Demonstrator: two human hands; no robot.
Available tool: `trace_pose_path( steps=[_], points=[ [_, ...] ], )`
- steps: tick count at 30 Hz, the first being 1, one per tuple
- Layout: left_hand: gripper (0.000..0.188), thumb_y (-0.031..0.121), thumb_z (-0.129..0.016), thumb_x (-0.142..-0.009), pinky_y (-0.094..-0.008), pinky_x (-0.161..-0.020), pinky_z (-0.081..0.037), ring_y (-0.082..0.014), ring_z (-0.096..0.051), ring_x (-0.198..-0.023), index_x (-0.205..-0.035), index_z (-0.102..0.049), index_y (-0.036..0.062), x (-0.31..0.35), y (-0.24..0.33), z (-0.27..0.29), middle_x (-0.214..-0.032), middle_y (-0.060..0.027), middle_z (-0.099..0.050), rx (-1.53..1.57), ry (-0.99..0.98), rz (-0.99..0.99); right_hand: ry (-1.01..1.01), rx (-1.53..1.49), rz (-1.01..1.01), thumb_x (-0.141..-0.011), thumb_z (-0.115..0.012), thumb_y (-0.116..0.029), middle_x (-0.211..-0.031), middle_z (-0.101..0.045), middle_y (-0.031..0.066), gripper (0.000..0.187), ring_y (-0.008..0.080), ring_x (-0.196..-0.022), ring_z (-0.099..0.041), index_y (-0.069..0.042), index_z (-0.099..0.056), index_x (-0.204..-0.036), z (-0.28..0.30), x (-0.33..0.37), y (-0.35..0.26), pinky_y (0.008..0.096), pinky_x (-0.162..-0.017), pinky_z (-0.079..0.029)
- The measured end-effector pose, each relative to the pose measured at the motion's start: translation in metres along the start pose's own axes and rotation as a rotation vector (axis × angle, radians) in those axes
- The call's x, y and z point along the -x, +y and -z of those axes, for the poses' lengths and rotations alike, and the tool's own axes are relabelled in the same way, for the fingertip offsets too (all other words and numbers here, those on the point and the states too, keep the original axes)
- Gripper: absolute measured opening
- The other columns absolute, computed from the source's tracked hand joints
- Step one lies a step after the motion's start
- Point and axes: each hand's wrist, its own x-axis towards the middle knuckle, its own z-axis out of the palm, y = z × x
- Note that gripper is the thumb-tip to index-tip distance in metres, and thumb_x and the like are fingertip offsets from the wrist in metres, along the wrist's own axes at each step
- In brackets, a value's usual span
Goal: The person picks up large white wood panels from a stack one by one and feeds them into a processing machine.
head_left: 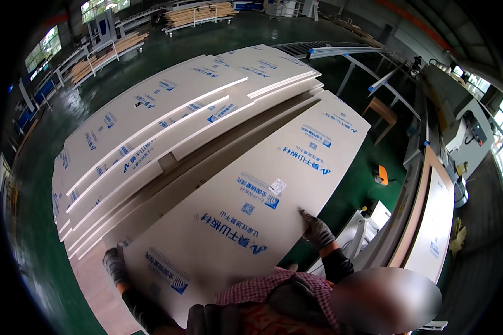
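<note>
A long white board with blue printing and a small white label lies in front of me, running from near my body to the far right. My left hand, in a grey glove, is closed on its left edge near the close end. On the opposite edge, my right hand, also gloved, grips the board with the thumb on top and the other fingers partly hidden. Left of it rises a stack of similar printed boards, their edges uneven and stepped. A dark gap separates stack and board along much of their length.
To the right, more panels lean or lie beside a machine. An orange object and white pieces are on the green floor. A roller conveyor runs behind; carts of wooden strips stand farther back.
</note>
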Motion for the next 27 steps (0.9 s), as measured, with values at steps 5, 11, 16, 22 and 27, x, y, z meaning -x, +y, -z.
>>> trace_pose_path(
  steps=[5,11,16,22,27],
  points=[
    [0.043,0.044,-0.058,-0.083,-0.0425,-0.088,-0.044,-0.0369,-0.055,-0.107,-0.109,-0.063,0.0097,-0.051,0.024,-0.030,-0.114,-0.0184,-0.060,0.229,0.041,-0.119,0.243,0.500,-0.287,-0.086,-0.064,-0.038,-0.094,-0.066,0.0107,0.037,0.0183,-0.085,-0.065,-0.005,-0.060,-0.103,-0.012,-0.054,-0.037,0.0367,-0.068,-0.056],
    [0.057,0.041,-0.059,-0.085,-0.0444,-0.098,-0.039,-0.0401,-0.050,-0.113,-0.127,-0.049,0.0053,-0.022,-0.023,-0.121,-0.124,-0.0242,-0.053,0.094,0.291,-0.198,0.563,1.359,0.316,-0.079,-0.064,-0.043,-0.115,-0.056,0.0279,0.070,0.0411,-0.101,-0.059,0.000,-0.040,-0.129,0.015,-0.084,-0.009,0.0435,-0.085,-0.049],
    [0.054,0.031,-0.056,-0.088,-0.0405,-0.102,-0.035,-0.0362,-0.044,-0.121,-0.134,-0.041,0.0056,0.020,-0.053,-0.121,-0.132,-0.0206,-0.047,0.163,0.209,-0.084,0.798,1.595,0.447,-0.078,-0.064,-0.040,-0.141,-0.031,0.0280,0.079,0.0426,-0.128,-0.034,-0.002,-0.030,-0.138,-0.035,-0.097,0.020,0.0439,-0.105,-0.031],
    [0.054,0.024,-0.052,-0.087,-0.0422,-0.102,-0.035,-0.0395,-0.044,-0.119,-0.134,-0.039,0.0012,0.033,-0.004,-0.087,-0.130,-0.0227,-0.046,0.329,0.024,-0.036,0.330,1.738,1.016,-0.080,-0.063,-0.035,-0.138,-0.037,0.0258,0.070,0.0407,-0.129,-0.032,-0.002,-0.036,-0.135,-0.086,-0.134,-0.012,0.0462,-0.107,-0.026],
    [0.052,0.035,-0.051,-0.091,-0.0432,-0.096,-0.040,-0.0382,-0.046,-0.114,-0.134,-0.040,0.0070,0.053,0.002,-0.087,-0.130,-0.0193,-0.045,0.223,-0.002,0.057,-0.110,1.793,0.963,-0.086,-0.048,-0.051,-0.144,-0.032,0.0198,0.065,0.0381,-0.134,-0.026,-0.012,-0.039,-0.138,-0.192,-0.210,-0.004,0.0467,-0.110,-0.019]
  ],
)
